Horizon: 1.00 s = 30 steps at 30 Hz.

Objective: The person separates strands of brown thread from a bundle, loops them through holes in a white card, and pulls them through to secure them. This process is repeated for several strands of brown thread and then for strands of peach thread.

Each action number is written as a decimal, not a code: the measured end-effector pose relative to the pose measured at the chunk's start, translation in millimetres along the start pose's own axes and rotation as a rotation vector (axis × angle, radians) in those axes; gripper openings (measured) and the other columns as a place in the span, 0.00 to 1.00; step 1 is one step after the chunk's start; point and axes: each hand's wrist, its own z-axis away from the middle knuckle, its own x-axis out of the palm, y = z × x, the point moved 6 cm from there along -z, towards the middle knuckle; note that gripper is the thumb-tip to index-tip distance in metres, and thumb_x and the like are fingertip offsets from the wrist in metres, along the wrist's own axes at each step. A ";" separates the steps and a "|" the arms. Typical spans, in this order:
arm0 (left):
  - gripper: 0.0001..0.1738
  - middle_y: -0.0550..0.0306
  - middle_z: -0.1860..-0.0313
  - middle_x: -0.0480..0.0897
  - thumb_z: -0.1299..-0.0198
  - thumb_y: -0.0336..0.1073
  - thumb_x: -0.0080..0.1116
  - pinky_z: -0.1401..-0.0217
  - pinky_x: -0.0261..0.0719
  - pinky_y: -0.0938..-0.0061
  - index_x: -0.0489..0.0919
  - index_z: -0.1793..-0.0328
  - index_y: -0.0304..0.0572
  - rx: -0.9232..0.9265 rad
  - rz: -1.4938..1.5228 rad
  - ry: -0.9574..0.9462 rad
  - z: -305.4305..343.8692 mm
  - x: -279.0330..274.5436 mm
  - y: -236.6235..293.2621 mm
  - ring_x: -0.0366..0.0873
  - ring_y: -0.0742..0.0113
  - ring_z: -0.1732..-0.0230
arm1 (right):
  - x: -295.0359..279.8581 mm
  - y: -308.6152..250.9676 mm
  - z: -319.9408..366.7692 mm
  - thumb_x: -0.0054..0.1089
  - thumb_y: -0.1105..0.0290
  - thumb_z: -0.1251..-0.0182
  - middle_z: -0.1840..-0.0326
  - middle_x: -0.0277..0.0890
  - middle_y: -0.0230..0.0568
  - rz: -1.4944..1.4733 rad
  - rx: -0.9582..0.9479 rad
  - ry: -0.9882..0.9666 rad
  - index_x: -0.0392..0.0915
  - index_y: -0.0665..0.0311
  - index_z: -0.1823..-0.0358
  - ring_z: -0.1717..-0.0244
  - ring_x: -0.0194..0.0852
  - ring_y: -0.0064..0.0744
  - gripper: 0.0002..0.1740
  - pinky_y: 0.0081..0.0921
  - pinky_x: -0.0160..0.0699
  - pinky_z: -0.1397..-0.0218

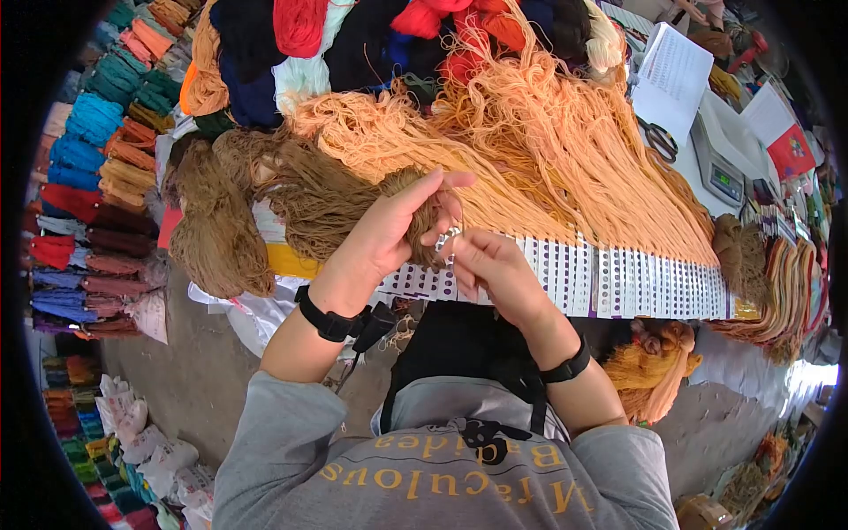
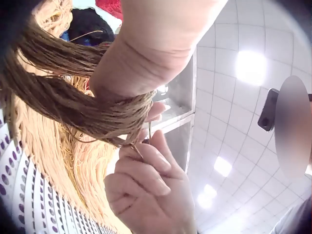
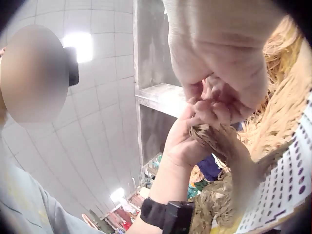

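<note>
A skein of brown yarn (image 2: 73,105) loops over my left hand (image 1: 397,221), its end gathered at the fingers. In the head view the skein's bulk hangs behind and beneath that palm. Close against the left fingertips, my right hand (image 1: 495,269) pinches a thin brown strand (image 2: 137,150) drawn from the skein's end. A small shiny piece (image 1: 449,237) shows between the two hands; its kind cannot be made out. In the right wrist view the right fingers hide most of the pinch, and the brown yarn (image 3: 214,139) spreads from the left fingers.
Peach yarn (image 1: 565,150) covers the table, its ends along a row of white punched cards (image 1: 565,274). More brown skeins (image 1: 221,230) lie at the left. Scissors (image 1: 658,141) and a scale (image 1: 724,168) stand at the right. Coloured skeins (image 1: 97,115) hang on the far left.
</note>
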 end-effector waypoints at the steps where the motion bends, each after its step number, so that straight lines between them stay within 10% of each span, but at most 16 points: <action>1: 0.25 0.65 0.74 0.75 0.29 0.49 0.39 0.77 0.64 0.85 0.74 0.42 0.35 0.019 -0.072 -0.009 1.3 -0.3 1.2 0.69 0.78 0.75 | 4.5 -4.0 3.3 0.46 0.63 0.27 0.78 0.68 0.29 -0.010 0.023 -0.080 0.73 0.67 0.63 0.80 0.64 0.18 0.14 0.15 0.62 0.75; 5: 0.30 0.63 0.70 0.77 0.29 0.55 0.34 0.74 0.66 0.85 0.75 0.43 0.35 0.026 0.071 -0.338 -2.5 -15.7 -6.7 0.71 0.77 0.72 | -19.2 -22.2 0.4 0.49 0.62 0.28 0.79 0.68 0.29 -0.365 -0.257 0.211 0.76 0.68 0.64 0.80 0.63 0.18 0.15 0.15 0.62 0.73; 9: 0.32 0.61 0.60 0.79 0.29 0.56 0.34 0.67 0.70 0.83 0.73 0.40 0.34 0.002 -0.020 0.084 9.7 16.4 3.9 0.71 0.79 0.69 | -28.2 -22.3 -4.6 0.53 0.69 0.32 0.71 0.73 0.32 0.024 -0.278 0.367 0.77 0.69 0.61 0.77 0.68 0.18 0.09 0.15 0.65 0.72; 21: 0.31 0.55 0.47 0.76 0.29 0.55 0.32 0.58 0.75 0.72 0.68 0.34 0.37 -0.033 0.198 -0.148 8.7 16.9 -6.2 0.75 0.68 0.58 | -2.6 -18.3 -3.7 0.50 0.72 0.30 0.69 0.74 0.34 0.053 -0.309 0.246 0.71 0.68 0.59 0.74 0.73 0.21 0.06 0.17 0.70 0.69; 30: 0.27 0.57 0.52 0.77 0.28 0.49 0.36 0.53 0.75 0.71 0.70 0.37 0.33 0.020 0.114 0.046 14.2 5.7 8.7 0.75 0.69 0.59 | 2.2 -20.8 1.5 0.43 0.66 0.26 0.71 0.76 0.38 -0.146 -0.216 0.153 0.66 0.64 0.60 0.75 0.75 0.27 0.09 0.20 0.72 0.68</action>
